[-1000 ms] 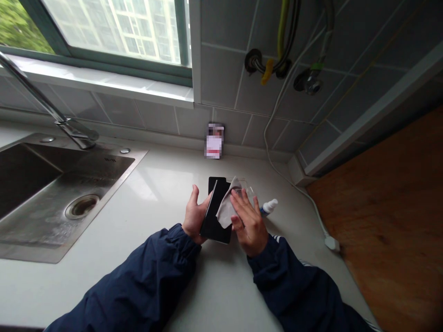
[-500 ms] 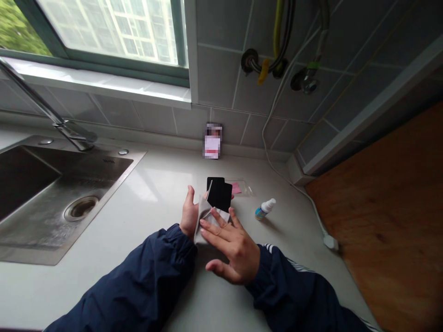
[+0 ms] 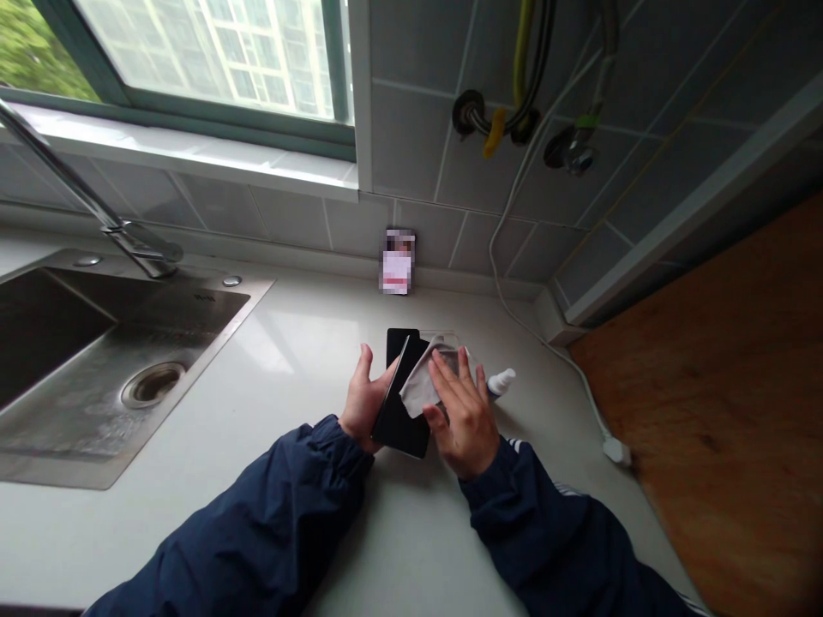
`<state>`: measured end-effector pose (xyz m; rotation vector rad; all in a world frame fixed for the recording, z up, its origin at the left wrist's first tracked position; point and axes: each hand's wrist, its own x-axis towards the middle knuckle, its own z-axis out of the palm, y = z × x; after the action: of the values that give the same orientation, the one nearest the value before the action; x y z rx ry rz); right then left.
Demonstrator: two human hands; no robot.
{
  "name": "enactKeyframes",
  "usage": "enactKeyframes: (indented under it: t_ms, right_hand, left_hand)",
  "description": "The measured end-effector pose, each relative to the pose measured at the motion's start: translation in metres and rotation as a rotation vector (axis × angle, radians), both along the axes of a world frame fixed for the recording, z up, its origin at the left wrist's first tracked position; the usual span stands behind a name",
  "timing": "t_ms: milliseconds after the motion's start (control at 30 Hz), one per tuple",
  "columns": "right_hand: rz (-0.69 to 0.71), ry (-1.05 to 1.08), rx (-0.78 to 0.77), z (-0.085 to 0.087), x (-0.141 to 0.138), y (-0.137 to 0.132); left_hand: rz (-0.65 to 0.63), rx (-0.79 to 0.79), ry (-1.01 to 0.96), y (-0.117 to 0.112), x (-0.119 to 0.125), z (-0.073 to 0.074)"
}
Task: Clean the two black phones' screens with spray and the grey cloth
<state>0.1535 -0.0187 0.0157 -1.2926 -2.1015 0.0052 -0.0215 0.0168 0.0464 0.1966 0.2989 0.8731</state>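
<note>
Left hand (image 3: 363,403) fingers clamp the flat glossy black rectangular slab (image 3: 397,416) by its edge, tilted just above the white stone counter (image 3: 289,360), right hand (image 3: 464,416) fingers together, pinning the grey cloth (image 3: 421,387) on its face; a hard push could likely slip that thin grip.

Grey tiled wall (image 3: 411,163), window (image 3: 212,51), white counter (image 3: 296,343).
</note>
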Motion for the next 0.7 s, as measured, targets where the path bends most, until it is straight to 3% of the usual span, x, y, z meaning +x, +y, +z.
enactKeyframes:
  t_ms: [100, 467, 700]
  right_hand:
    - [0.044, 0.013, 0.035, -0.001, 0.002, 0.0]
    - [0.469, -0.073, 0.051, 0.005, -0.007, -0.012]
    - [0.516, -0.1, 0.07, 0.002, -0.014, -0.02]
  left_hand:
    - [0.006, -0.01, 0.029, 0.0, -0.002, 0.0]
    - [-0.017, 0.003, 0.102, 0.005, -0.009, -0.011]
    - [-0.073, 0.015, 0.074, 0.009, -0.013, -0.013]
